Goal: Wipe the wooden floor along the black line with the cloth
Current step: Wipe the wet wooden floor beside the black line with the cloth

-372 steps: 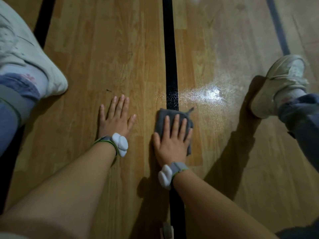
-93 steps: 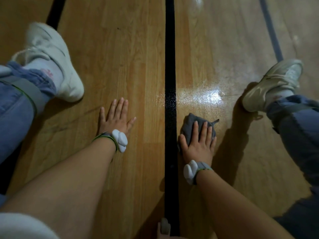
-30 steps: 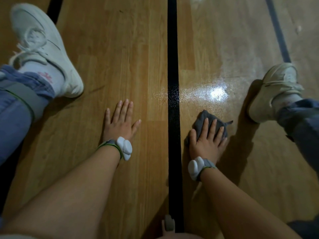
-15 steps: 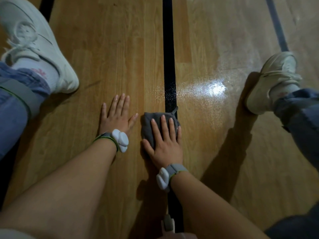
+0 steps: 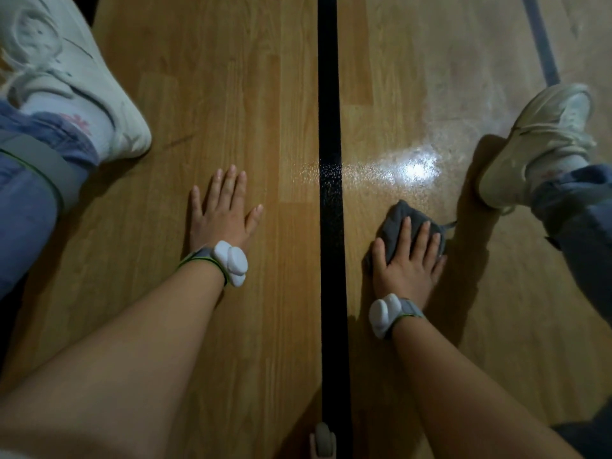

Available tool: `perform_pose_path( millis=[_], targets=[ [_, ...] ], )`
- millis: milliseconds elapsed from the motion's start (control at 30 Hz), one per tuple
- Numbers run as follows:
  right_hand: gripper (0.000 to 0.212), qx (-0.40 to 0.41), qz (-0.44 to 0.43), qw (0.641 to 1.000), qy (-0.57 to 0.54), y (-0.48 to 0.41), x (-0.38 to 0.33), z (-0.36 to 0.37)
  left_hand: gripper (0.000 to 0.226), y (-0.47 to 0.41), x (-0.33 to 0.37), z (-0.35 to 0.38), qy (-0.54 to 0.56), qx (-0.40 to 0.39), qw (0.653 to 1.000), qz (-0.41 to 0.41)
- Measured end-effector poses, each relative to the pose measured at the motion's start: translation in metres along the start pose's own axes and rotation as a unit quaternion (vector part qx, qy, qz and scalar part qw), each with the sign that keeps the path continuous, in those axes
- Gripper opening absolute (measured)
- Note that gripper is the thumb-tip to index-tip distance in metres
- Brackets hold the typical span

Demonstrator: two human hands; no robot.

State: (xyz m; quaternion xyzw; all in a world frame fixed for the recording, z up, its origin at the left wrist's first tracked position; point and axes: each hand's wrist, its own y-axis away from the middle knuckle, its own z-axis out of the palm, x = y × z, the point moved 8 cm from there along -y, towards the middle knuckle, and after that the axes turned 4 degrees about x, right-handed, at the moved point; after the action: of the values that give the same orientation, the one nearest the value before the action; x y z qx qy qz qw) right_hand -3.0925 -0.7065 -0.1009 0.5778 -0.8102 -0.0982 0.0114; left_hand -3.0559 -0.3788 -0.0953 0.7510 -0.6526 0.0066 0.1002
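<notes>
Brown wooden floor (image 5: 231, 94) fills the whole view, made of long planks that run up and away. One black line (image 5: 328, 94) runs straight up the middle. One thinner gray line (image 5: 539, 38) slants at the top right. One bright shiny spot (image 5: 414, 167) glows on the wood just right of the black line, and the wood around it looks pale and glossy.

Two hands are down on the floor, one on each side of the black line. The left hand (image 5: 222, 213) lies flat on bare wood with its fingers straight and spread, holding nothing. The right hand (image 5: 407, 266) presses down flat on the one gray cloth (image 5: 397, 220), fingers straight on top of it. The cloth is bunched up under the fingers. It sits on the right of the black line, near it but not touching, and just below the shiny spot.

Each wrist has a band with a white lump, so there are two wrist bands (image 5: 231, 261). Two white shoes show, with blue pant legs. The left shoe (image 5: 66, 71) is at the top left, well apart from the left hand. The right shoe (image 5: 536, 144) is at the right edge, near the cloth, with a dark shadow between them.

Bare wood runs along both sides of the black line toward the top. The strip between the cloth and the right shoe is narrow.
</notes>
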Motion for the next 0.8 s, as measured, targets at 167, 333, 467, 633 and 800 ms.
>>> perform_pose_path(
  millis=[167, 333, 467, 633, 800],
  targets=[
    [0.069, -0.017, 0.021, 0.999, 0.021, 0.019, -0.021, 0.000, 0.068, 0.029, -0.005, 0.005, 0.010, 0.010, 1.000, -0.016],
    [0.078, -0.027, -0.111, 0.993, 0.017, 0.072, -0.094, 0.018, 0.068, 0.057, -0.003, 0.008, 0.006, 0.026, 0.999, -0.019],
    [0.074, 0.008, -0.222, 0.975, 0.000, 0.109, -0.129, 0.028, 0.071, 0.073, -0.003, 0.012, -0.001, 0.027, 0.999, -0.029],
    [0.074, 0.008, -0.251, 0.968, -0.001, 0.099, -0.117, 0.029, 0.072, 0.071, -0.003, 0.014, -0.009, 0.009, 0.999, -0.031],
    [0.076, -0.010, -0.139, 0.990, 0.002, 0.069, -0.060, 0.019, 0.069, 0.069, -0.004, 0.016, 0.006, -0.011, 1.000, -0.024]
  ],
)
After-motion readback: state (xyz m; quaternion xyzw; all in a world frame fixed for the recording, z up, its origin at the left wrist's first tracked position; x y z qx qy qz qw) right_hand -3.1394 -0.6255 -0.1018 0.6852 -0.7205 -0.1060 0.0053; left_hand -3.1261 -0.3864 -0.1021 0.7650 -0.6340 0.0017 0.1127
